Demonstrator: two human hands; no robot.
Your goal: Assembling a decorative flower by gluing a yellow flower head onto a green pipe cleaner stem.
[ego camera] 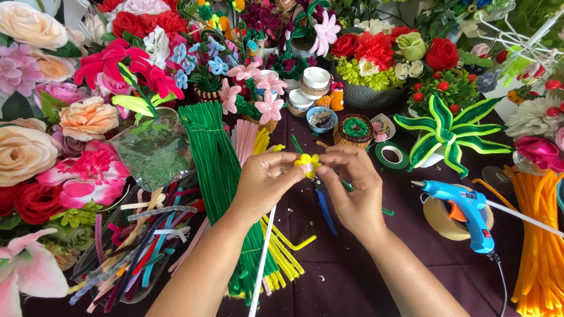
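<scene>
1. Left hand (265, 179): fingers curled narrow, tips pinching yellow flower (308, 164) from its left.
2. Right hand (350, 183): fingers bent close, thumb and forefinger nipping same flower from its right.
3. Flower: held mid-frame above dark cloth (352, 276), between both hands.
4. White stem (262, 264): hanging down under left hand.
5. Blue glue gun (465, 211): at right, propped on tape roll (442, 220).
6. Green tape ring (392, 155): flat, beyond right hand.

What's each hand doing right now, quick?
Left hand: closed, pinching the small yellow pipe-cleaner flower.
Right hand: closed, fingertips pinching the same flower from the other side.
</scene>
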